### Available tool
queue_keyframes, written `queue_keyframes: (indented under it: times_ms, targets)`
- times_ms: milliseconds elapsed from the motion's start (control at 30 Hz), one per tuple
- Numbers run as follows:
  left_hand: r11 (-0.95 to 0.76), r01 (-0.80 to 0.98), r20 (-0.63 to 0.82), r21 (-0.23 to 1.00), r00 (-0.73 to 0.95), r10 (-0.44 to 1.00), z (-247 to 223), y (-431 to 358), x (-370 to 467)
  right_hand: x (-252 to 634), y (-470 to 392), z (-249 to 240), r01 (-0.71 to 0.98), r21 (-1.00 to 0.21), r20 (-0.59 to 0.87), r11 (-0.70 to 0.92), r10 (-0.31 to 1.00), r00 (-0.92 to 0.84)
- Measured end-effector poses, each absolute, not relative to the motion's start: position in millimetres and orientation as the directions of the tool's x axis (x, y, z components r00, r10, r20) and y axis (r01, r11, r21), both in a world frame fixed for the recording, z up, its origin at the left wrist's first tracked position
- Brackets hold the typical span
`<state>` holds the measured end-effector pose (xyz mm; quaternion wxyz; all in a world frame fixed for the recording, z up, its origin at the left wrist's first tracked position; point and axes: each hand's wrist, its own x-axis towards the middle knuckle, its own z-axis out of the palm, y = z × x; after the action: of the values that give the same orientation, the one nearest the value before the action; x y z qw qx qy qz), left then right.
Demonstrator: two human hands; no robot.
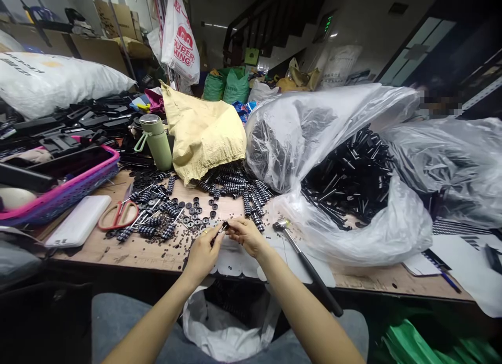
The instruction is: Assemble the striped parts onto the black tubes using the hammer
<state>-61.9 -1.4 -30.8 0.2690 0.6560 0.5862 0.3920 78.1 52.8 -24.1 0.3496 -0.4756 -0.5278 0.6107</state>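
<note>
Over the front of the workbench, my left hand [203, 253] is closed around a small black part with a thin metal pin [224, 227]. The fingertips of my right hand [248, 235] pinch the top end of that same part, so both hands meet on it. Its lower portion is hidden by my left fingers. Just behind lie small black discs [194, 209] and ridged black rollers [254, 199], with tiny rings scattered around. To the right of my hands rests a hammer [308, 264], its black handle jutting past the table edge.
Orange-handled scissors [118, 216], a white box [80, 221] and a pink-rimmed basket [88, 170] stand left. A green flask [157, 144] and yellow sack [206, 128] are behind. A clear plastic bag [376, 243] holds black parts. An open white bag [223, 335] sits below the edge.
</note>
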Motion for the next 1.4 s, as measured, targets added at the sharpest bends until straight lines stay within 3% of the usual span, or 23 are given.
queue_keyframes:
  times_ms: [100,167,233,333,433,533,733,1100,1400]
  targets:
    - [-0.147,0.541,0.192,0.828,-0.028,0.981,-33.5,-3.5,-64.9,76.6,45.1,-18.7,0.099,-0.99,-0.131,-0.101,0.922,-0.365]
    - [-0.131,0.488,0.199,0.863,-0.089,0.976,-36.1,-4.0,-68.0,70.5,44.3,-16.8,0.232,-0.969,-0.018,0.086,0.91,-0.413]
    - [-0.087,0.402,0.16,0.911,-0.151,0.975,-38.4,-4.5,-71.1,59.3,50.4,-18.0,0.408,-0.877,0.077,0.254,0.912,-0.402]
    - [0.013,0.243,0.035,0.97,-0.193,0.981,-39.6,-5.2,-76.2,37.7,70.6,-25.2,0.561,-0.776,0.14,0.29,0.945,-0.294]
    - [0.031,0.211,0.018,0.977,-0.227,0.974,-37.7,-4.5,-83.6,23.0,88.3,-32.9,0.579,-0.761,0.162,0.291,0.95,-0.265]
    - [-0.013,0.327,0.088,0.945,-0.215,0.973,-34.5,-3.1,-92.2,22.8,87.1,-34.6,0.549,-0.776,0.182,0.311,0.943,-0.277]
    - [-0.111,0.532,0.17,0.839,-0.063,0.983,-30.0,-3.5,-88.8,46.1,50.1,-18.0,0.422,-0.847,0.191,0.323,0.926,-0.327]
    - [-0.195,0.658,0.169,0.728,0.102,0.98,-21.9,-9.0,-61.5,78.1,32.0,-5.4,0.377,-0.889,0.192,0.26,0.959,-0.208]
    - [-0.274,0.442,0.278,0.854,0.059,0.959,-29.8,-3.0,-24.8,103.1,3.8,11.2,0.519,-0.626,0.438,0.583,0.813,-0.385]
